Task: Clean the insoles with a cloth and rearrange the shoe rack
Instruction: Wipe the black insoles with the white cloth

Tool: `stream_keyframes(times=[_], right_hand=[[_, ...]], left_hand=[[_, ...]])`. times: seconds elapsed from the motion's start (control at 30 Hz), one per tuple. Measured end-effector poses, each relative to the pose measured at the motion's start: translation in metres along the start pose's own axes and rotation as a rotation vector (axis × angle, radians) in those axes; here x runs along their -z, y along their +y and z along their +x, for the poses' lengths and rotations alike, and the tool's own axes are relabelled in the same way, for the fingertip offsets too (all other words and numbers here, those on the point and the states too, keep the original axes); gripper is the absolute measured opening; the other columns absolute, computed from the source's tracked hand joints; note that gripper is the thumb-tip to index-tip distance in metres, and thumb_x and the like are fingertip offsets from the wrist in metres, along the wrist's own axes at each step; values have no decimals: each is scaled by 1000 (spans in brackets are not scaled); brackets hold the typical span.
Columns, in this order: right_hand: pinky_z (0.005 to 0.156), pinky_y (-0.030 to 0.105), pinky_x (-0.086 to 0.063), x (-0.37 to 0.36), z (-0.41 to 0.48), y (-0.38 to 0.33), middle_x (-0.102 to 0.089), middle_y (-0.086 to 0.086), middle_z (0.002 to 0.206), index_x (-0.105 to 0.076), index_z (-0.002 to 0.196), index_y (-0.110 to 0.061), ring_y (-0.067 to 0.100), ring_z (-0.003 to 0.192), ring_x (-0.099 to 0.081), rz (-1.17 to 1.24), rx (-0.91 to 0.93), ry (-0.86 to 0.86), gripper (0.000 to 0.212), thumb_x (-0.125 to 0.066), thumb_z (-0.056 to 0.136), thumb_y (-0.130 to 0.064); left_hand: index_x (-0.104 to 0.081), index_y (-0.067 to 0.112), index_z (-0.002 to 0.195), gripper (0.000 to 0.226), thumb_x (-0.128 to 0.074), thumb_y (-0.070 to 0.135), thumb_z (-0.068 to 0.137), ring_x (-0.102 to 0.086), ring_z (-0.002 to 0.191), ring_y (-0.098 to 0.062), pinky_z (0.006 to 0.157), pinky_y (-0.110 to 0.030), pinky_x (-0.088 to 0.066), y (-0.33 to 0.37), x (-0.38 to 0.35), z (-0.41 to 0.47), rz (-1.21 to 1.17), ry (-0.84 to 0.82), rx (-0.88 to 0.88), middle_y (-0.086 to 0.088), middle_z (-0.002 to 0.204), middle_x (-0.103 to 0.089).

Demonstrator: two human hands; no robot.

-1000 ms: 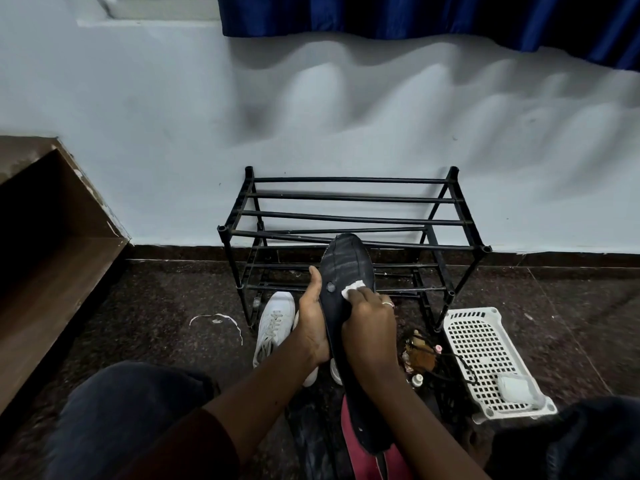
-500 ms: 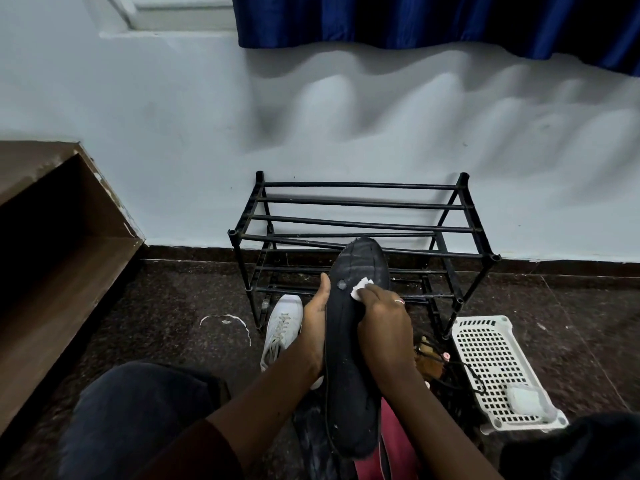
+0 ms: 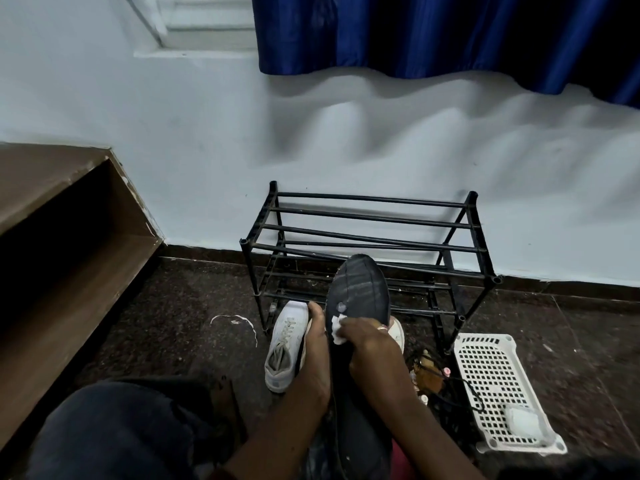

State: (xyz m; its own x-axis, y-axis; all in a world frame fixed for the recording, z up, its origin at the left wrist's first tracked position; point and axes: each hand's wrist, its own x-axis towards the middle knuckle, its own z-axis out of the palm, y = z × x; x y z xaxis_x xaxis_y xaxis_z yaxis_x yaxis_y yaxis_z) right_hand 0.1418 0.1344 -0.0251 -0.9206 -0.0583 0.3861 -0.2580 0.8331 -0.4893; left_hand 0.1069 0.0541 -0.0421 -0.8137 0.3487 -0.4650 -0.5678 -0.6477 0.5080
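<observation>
A long black insole (image 3: 358, 292) stands upright in front of me, toe end up. My left hand (image 3: 316, 344) grips its left edge. My right hand (image 3: 372, 342) presses a small white cloth (image 3: 337, 329) against the insole's middle. Behind them an empty black metal shoe rack (image 3: 370, 237) stands against the white wall. A white sneaker (image 3: 285, 344) lies on the floor to the left of my left hand, and part of a second white shoe (image 3: 397, 332) shows behind my right hand.
A white perforated plastic tray (image 3: 491, 379) with a small white object lies on the floor at the right. Small bottles and a black cord (image 3: 433, 375) sit between it and my arms. A brown wooden shelf (image 3: 69, 237) is at the left. My knees fill the bottom.
My right hand with the cloth has slid down and slightly left on the insole. The camera has tilted upward, showing more of the curtain and window frame.
</observation>
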Motion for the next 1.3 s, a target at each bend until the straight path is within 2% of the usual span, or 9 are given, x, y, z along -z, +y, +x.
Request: stream_keyframes(times=[0.1, 0.17, 0.3, 0.53, 0.63, 0.8, 0.93, 1.07, 1.3], right_hand=[[64, 24, -36, 6, 20, -4, -66, 2, 74, -63, 71, -11, 22, 70, -61, -29, -40, 22, 23, -54, 60, 7], [69, 25, -36, 9, 30, -8, -67, 4, 78, -63, 74, -11, 23, 73, -61, -45, -36, 46, 22, -47, 65, 1], [63, 24, -36, 9, 27, -17, -64, 1, 72, -60, 71, -13, 22, 69, -60, -92, -39, 71, 22, -44, 61, 0], [50, 19, -30, 14, 16, -16, -56, 7, 59, -58, 61, -9, 23, 60, -54, 46, -114, -32, 26, -49, 53, 14], [51, 18, -29, 11, 20, -14, -56, 8, 59, -58, 63, -7, 25, 58, -54, 16, -111, -7, 26, -58, 55, 18], [51, 25, -42, 5, 21, -21, -59, 9, 65, -62, 72, -5, 27, 62, -57, 0, -95, 54, 28, -62, 56, 17], [57, 21, -32, 1, 15, -17, -60, 9, 65, -63, 70, -7, 28, 67, -55, 77, -84, -90, 26, -49, 61, 14], [64, 23, -41, 6, 12, -15, -68, 10, 75, -71, 75, -9, 25, 76, -60, 115, -51, -226, 30, -51, 65, 11], [72, 28, -47, -1, 35, -14, -70, 14, 87, -71, 84, -3, 33, 78, -64, 59, -99, -19, 24, -63, 67, 12]], left_hand=[[-57, -3, 124, 80, -36, 64, 87, -55, 118, -33, 108, -41, -38, 5, -13, -12, 39, 83, -33, -25, 125, -57], [-46, -3, 135, 79, -38, 60, 88, -46, 128, -33, 114, -43, -29, 10, -20, -15, 24, 60, -37, -25, 138, -47], [-64, -1, 100, 63, -32, 53, 96, -70, 78, -24, 66, -27, -58, 17, -20, -12, 2, 62, -25, -18, 92, -67], [-72, 3, 64, 62, -39, 48, 89, -67, 55, -17, 47, -19, -53, 7, -12, -11, -46, 41, -28, -12, 66, -67], [-75, 4, 66, 54, -45, 46, 79, -70, 61, -17, 51, -22, -55, 8, -13, -12, -75, -9, -49, -11, 71, -70], [-68, 1, 94, 55, -35, 45, 96, -70, 75, -21, 66, -26, -58, 9, -7, -16, -85, 94, -39, -15, 90, -67], [-70, 6, 71, 48, -42, 37, 95, -67, 58, -13, 56, -17, -54, 14, -4, -16, -69, 169, -103, -7, 67, -68], [-71, 10, 46, 76, -24, 28, 103, -65, 49, -8, 46, -15, -50, 20, -12, -17, -11, 142, -157, -3, 55, -68], [-76, 4, 81, 63, -30, 44, 99, -70, 75, -20, 66, -22, -57, 16, -7, -14, -52, 89, -61, -14, 83, -69]])
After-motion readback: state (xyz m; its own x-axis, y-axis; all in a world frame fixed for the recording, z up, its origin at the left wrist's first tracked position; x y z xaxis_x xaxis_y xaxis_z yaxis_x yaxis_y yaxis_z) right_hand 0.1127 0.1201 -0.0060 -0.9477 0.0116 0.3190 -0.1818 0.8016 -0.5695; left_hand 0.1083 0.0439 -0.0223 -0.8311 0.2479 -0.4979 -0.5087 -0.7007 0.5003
